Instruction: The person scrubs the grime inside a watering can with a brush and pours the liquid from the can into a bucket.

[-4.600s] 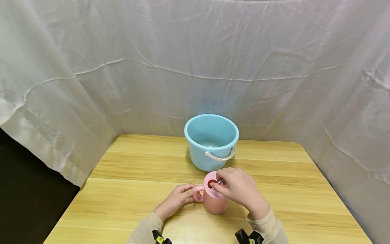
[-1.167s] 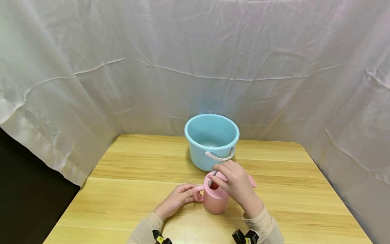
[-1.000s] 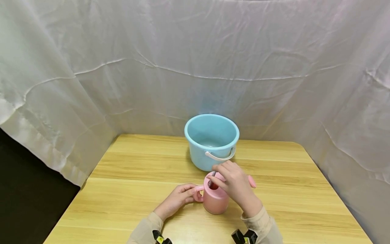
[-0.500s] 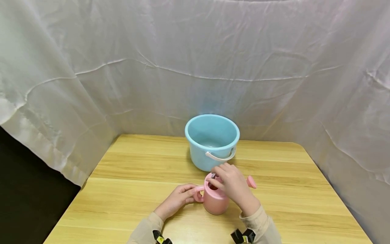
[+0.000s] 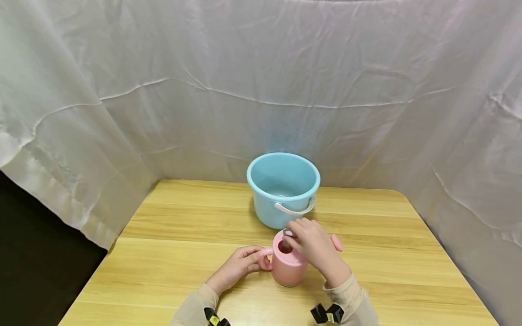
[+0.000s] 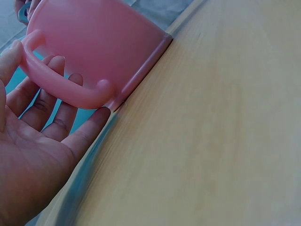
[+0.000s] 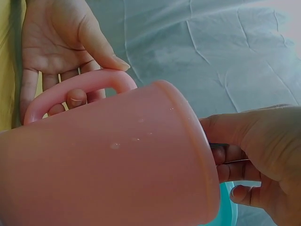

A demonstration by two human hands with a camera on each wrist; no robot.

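A pink watering can [image 5: 288, 271] stands upright on the wooden table, its round top opening facing up. My left hand [image 5: 240, 265] grips its handle; in the left wrist view the fingers pass behind the handle [image 6: 70, 92] with the thumb at its top. Over the opening, my right hand [image 5: 316, 246] pinches a slim grey tool [image 5: 287, 240] whose lower part is hidden inside the can. A loop shows at the tool's upper end; its kind I cannot tell. In the right wrist view, small drops dot the can's wall [image 7: 127, 160].
Just behind the can is a light blue bucket [image 5: 265, 208] with a white handle [image 5: 291, 211] hanging at its front. The can's pink spout head [image 5: 336, 243] sticks out to the right past my right hand. Pale curtains [image 5: 261, 90] enclose the wooden table [image 5: 183, 226].
My right hand has shifted and turned slightly over the opening, changing the grey tool's tilt, so its looped end now shows. The left hand, watering can and bucket have stayed put.
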